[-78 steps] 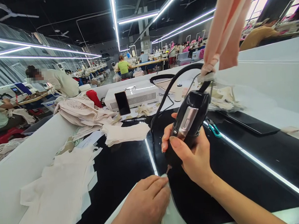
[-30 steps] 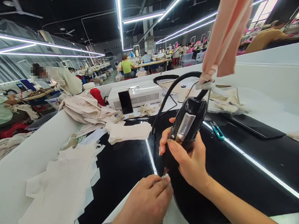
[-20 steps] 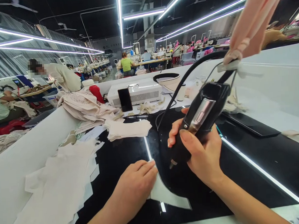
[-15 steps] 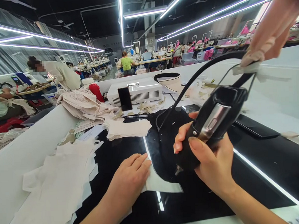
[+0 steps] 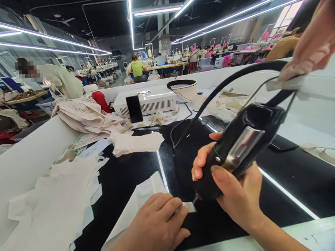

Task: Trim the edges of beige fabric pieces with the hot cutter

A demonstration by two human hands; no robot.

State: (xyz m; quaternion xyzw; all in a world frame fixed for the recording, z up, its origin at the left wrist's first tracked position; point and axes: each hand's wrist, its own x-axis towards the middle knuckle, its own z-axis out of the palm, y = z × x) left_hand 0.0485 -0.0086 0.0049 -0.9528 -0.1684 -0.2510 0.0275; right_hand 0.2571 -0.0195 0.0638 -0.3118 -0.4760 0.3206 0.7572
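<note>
My right hand [image 5: 238, 189] is closed around a black handheld tool [image 5: 241, 144] with a metal plate on its side. The tool slants down to a narrow metal tip close to the end of a pale fabric piece [image 5: 140, 196] on the black tabletop. My left hand [image 5: 161, 223] lies over that piece with fingers stretched out, pressing it down and hiding part of it. From the tool's upper end a thick black cable [image 5: 227, 81] arches away. A blurred, pinkish shape [image 5: 309, 54] by the cable is too unclear to name.
Layered pale cut pieces [image 5: 48, 206] lie on the left. More cut fabric [image 5: 137, 142], a pen [image 5: 146, 129], a phone [image 5: 134, 109] and a white vented box [image 5: 157, 99] stand or lie farther back. White side panels [image 5: 317, 87] border the table. People work beyond.
My left hand has shifted right and nearer to me, along the fabric piece toward its end. The tool stays in my right hand, its tip now closer to the fabric. The view has turned slightly.
</note>
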